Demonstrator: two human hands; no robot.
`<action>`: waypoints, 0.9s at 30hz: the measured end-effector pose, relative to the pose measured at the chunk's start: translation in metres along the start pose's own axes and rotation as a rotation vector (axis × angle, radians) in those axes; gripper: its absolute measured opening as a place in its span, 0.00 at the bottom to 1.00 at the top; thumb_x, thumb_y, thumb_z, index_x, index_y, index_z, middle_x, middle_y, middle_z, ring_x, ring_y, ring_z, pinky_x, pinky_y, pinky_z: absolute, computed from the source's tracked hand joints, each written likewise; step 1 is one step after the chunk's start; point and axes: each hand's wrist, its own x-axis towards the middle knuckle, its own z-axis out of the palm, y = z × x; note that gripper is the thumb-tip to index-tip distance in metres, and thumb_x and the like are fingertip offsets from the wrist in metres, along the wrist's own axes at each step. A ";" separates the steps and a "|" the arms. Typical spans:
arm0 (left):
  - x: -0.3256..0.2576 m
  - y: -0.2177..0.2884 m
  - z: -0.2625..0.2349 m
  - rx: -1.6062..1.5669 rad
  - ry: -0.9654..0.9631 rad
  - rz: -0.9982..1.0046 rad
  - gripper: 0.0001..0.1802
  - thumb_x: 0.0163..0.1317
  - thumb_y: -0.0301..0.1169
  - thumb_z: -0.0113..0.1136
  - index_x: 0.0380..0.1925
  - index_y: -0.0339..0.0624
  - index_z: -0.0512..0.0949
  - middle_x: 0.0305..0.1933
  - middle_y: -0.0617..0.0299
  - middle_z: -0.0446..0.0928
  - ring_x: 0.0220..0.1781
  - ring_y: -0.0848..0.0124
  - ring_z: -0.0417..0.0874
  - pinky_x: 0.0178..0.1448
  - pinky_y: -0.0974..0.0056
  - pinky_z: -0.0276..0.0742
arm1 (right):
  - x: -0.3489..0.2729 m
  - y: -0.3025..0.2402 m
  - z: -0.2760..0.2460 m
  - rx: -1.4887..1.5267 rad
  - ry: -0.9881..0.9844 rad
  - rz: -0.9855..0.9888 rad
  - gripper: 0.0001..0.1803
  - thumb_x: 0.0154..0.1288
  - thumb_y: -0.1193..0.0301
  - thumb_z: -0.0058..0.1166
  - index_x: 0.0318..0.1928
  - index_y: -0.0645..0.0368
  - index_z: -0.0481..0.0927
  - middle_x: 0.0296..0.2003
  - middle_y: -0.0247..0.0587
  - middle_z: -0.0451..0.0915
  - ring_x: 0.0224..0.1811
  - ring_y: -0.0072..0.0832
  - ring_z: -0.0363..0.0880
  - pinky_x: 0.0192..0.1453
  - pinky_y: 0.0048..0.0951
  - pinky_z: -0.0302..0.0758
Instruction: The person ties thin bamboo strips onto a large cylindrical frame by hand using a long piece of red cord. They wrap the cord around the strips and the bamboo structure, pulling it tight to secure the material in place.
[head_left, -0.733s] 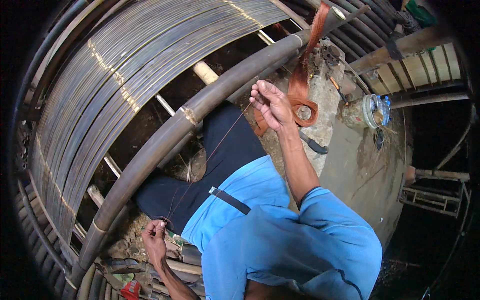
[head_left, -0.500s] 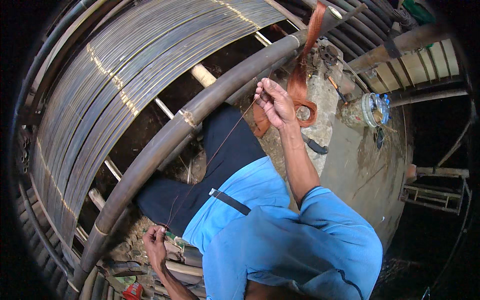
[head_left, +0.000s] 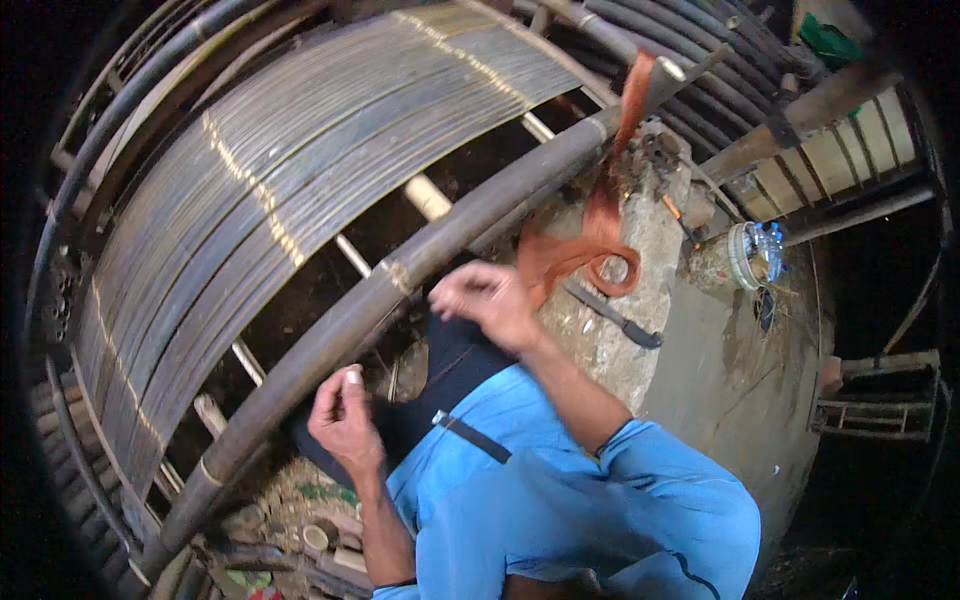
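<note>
Though I cannot tell if the left hand (head_left: 346, 422) or right hand (head_left: 488, 303) has anything in its fingers, the russet fibre hank (head_left: 602, 215) looks light, limp and best gathered mid-length.

Pole (head_left: 500, 193) dk brn; fibres (head_left: 603, 212) rust-org; slats (head_left: 330, 150) gry-striped.

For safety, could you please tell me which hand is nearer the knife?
The right hand, near the reddish-brown fibre; the left hand is farther from the knife, lower left in the picture.
</note>
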 end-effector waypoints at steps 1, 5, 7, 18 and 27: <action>0.000 -0.004 0.015 -0.042 -0.004 0.031 0.08 0.67 0.29 0.64 0.40 0.35 0.85 0.29 0.71 0.78 0.27 0.86 0.71 0.30 0.78 0.64 | -0.005 -0.007 0.014 -0.035 -0.037 -0.026 0.09 0.66 0.71 0.64 0.41 0.64 0.84 0.41 0.44 0.85 0.42 0.25 0.83 0.48 0.28 0.82; -0.009 0.006 0.053 -0.122 -0.049 0.109 0.07 0.65 0.28 0.66 0.39 0.34 0.84 0.29 0.72 0.79 0.28 0.87 0.70 0.31 0.77 0.65 | -0.015 -0.023 0.045 -0.003 -0.092 -0.046 0.11 0.65 0.69 0.66 0.41 0.64 0.85 0.42 0.41 0.86 0.46 0.21 0.82 0.51 0.23 0.80; -0.011 0.001 0.060 -0.142 -0.054 0.111 0.07 0.64 0.27 0.67 0.38 0.34 0.85 0.29 0.71 0.78 0.28 0.86 0.70 0.31 0.78 0.65 | -0.015 -0.026 0.044 -0.042 -0.081 -0.024 0.10 0.65 0.69 0.66 0.41 0.64 0.85 0.40 0.39 0.86 0.44 0.20 0.83 0.50 0.22 0.80; 0.011 0.009 0.022 -0.271 -0.314 -0.153 0.13 0.67 0.27 0.59 0.46 0.30 0.84 0.39 0.58 0.84 0.42 0.74 0.82 0.51 0.69 0.76 | -0.020 -0.039 0.049 -0.405 -0.252 -0.199 0.06 0.61 0.73 0.66 0.37 0.63 0.86 0.34 0.40 0.86 0.38 0.24 0.84 0.45 0.27 0.79; 0.015 0.009 0.026 -0.409 -0.355 -0.262 0.12 0.63 0.26 0.67 0.45 0.31 0.83 0.43 0.54 0.85 0.43 0.73 0.84 0.49 0.71 0.79 | -0.024 -0.029 0.047 -0.546 -0.277 -0.203 0.06 0.59 0.75 0.66 0.36 0.61 0.86 0.34 0.43 0.86 0.37 0.30 0.86 0.45 0.30 0.79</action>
